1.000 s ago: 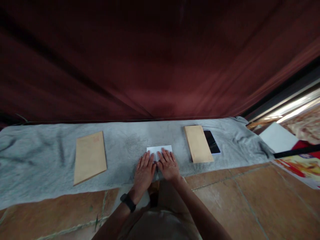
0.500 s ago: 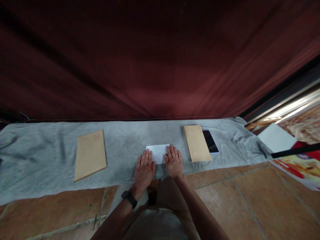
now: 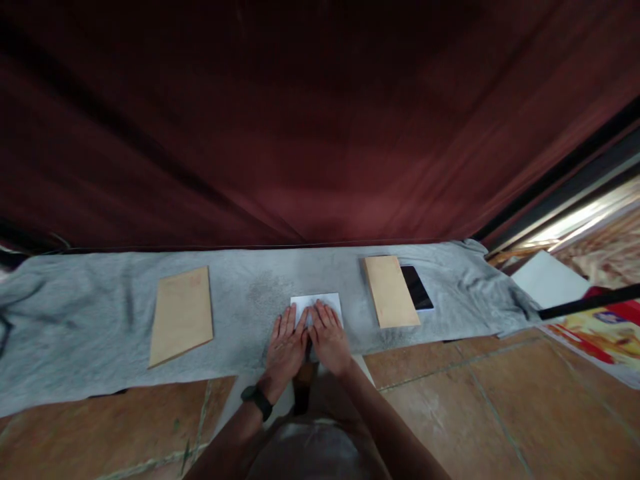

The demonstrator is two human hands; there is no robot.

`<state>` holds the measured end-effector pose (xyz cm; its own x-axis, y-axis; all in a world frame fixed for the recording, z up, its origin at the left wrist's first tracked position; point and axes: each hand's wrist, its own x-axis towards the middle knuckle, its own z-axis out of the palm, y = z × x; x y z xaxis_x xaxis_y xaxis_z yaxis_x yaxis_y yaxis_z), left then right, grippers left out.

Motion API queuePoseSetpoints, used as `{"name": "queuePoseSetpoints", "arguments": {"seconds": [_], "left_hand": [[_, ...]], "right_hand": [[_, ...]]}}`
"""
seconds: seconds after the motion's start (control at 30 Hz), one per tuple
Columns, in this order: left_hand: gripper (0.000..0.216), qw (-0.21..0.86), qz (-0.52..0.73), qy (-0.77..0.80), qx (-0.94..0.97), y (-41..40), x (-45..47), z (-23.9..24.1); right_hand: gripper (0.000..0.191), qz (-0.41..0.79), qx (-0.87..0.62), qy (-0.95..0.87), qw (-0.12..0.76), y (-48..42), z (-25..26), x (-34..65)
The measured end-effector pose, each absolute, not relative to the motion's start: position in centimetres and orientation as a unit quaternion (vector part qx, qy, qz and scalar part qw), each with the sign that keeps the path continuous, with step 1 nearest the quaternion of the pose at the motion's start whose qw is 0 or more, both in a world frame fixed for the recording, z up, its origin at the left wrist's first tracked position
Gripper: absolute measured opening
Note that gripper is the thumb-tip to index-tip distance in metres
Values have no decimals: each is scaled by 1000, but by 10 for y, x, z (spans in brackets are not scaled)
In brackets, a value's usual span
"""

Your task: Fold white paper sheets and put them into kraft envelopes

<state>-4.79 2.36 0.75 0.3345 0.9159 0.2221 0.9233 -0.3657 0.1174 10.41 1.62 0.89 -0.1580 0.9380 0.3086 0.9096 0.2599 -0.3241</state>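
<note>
A white sheet of paper [image 3: 316, 299] lies on the grey cloth [image 3: 240, 307] straight in front of me. My left hand [image 3: 287, 343] rests flat over its left near part, fingers stretched out. Beside it my right hand [image 3: 327, 337] lies flat on the paper too, fingers extended, the two hands almost touching at the thumbs. Both hands cover the near part of the sheet. To the left is a stack of brown envelopes [image 3: 183, 313]. On the right a second pile of brown envelopes [image 3: 393, 293] overlaps a dark-screened phone or tablet [image 3: 417, 288].
A dark red curtain [image 3: 320, 167] hangs behind the cloth. Brown floor tiles [image 3: 450, 393] run along the near side. At the far right are a white panel [image 3: 550, 279], a black bar [image 3: 590, 301] and a red and yellow printed package [image 3: 607, 333].
My right hand has slid left across the paper, close to my left hand, uncovering the sheet's right edge. My left hand has barely shifted. The view has tilted slightly.
</note>
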Motion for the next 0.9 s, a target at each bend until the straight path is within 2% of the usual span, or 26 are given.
{"name": "queuePoseSetpoints", "arguments": {"seconds": [0.53, 0.8, 0.9], "left_hand": [[55, -3, -167, -568, -806, 23, -46, 8], [56, 17, -157, -560, -813, 23, -47, 7], [56, 19, -165, -559, -812, 23, -47, 6]], "right_hand": [[53, 2, -688, -691, 220, 12, 1, 135], [35, 64, -747, -616, 241, 43, 22, 147], [33, 52, -750, -606, 260, 46, 23, 146]]}}
